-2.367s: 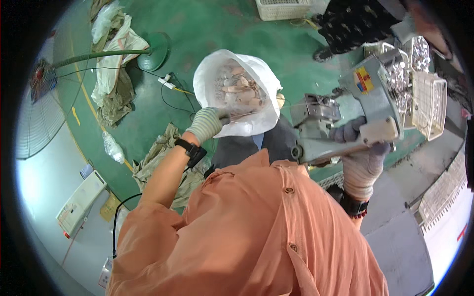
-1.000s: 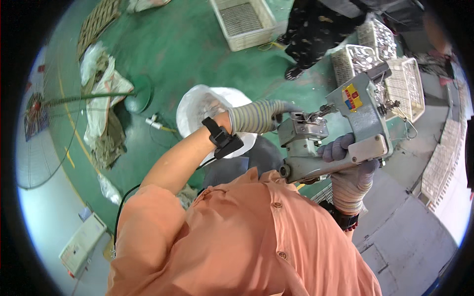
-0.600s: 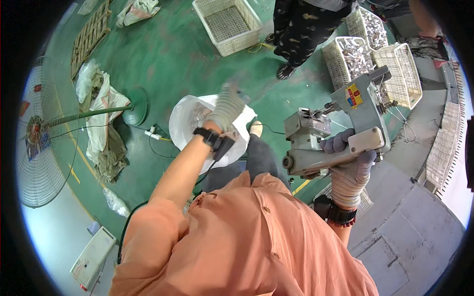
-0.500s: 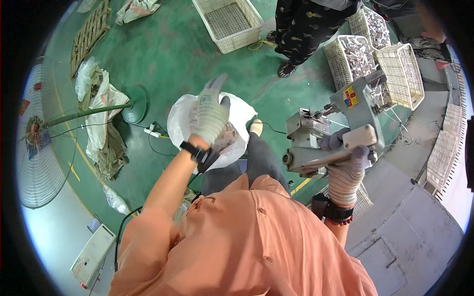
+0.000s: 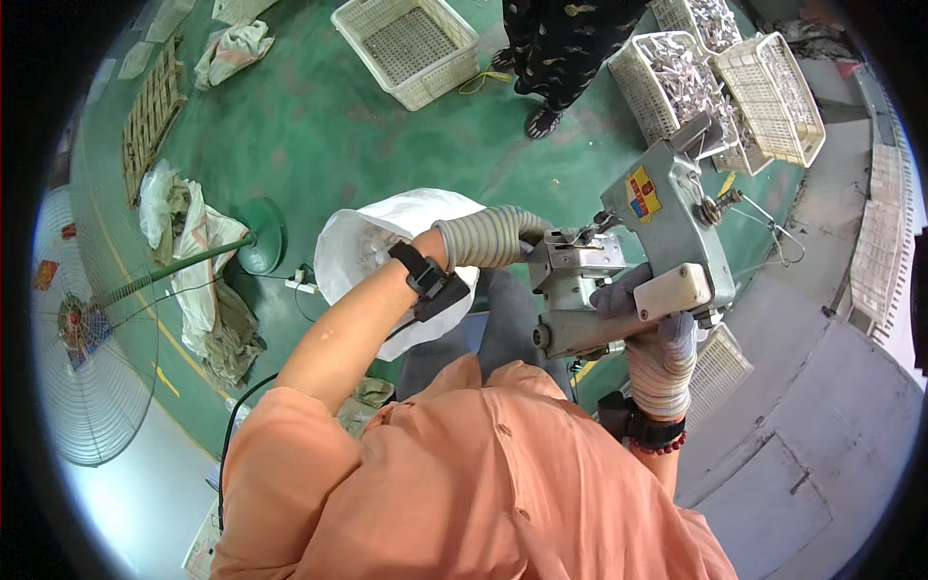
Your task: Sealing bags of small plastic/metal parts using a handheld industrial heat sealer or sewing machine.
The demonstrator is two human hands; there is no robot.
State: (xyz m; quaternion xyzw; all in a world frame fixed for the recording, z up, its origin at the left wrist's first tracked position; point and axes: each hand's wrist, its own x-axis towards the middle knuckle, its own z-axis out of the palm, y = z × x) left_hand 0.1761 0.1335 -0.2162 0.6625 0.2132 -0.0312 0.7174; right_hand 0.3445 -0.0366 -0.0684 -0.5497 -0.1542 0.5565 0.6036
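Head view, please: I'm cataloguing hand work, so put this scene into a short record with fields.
right hand: gloved, gripping the grey machine
left hand: gloved, beside the machine, fingertips not clearly visible
white bag: open, pale pieces inside, partly hidden
fan: standing at the left
co-worker: standing ahead, in patterned dark trousers

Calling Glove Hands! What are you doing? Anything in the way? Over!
Right hand: gripping grey machine. Left hand: at its metal block, grip unclear. White bag: open, partly hidden by left forearm.
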